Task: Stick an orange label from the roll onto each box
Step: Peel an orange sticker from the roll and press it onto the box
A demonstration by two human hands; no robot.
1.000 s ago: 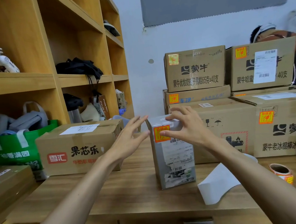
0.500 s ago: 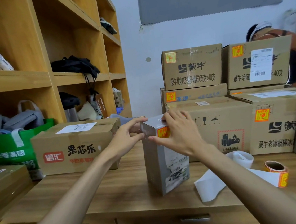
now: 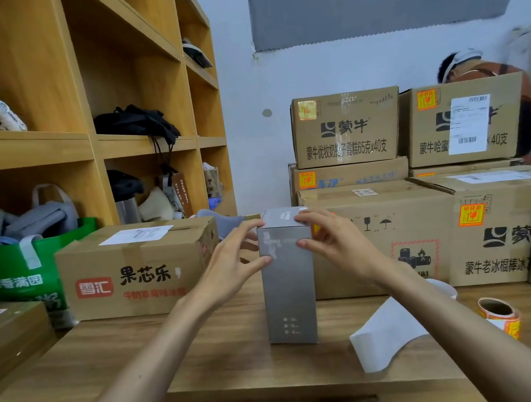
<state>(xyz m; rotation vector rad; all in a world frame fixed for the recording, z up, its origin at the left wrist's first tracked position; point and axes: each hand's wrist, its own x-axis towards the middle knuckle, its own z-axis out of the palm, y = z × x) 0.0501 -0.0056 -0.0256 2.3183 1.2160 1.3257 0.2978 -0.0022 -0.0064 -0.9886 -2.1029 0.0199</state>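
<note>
Head view: grey box (image 3: 288, 289) stands upright on the counter (image 3: 207, 352), its top pinched between left hand (image 3: 231, 265) and right hand (image 3: 336, 245); label roll (image 3: 499, 316) lies right, nearer the right hand.

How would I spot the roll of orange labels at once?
Look right on the wooden desk, before the stacked cardboard boxes. The label roll lies right of the curling white backing strip; it alone is a ring with orange stickers.

A packing stockroom: brown printed cardboard cartons (image 3: 344, 128) with shipping slips stack at the far edge of the wood-grain table (image 3: 207, 352); cluttered tan wooden shelving (image 3: 90, 146) stands left of it.
</note>
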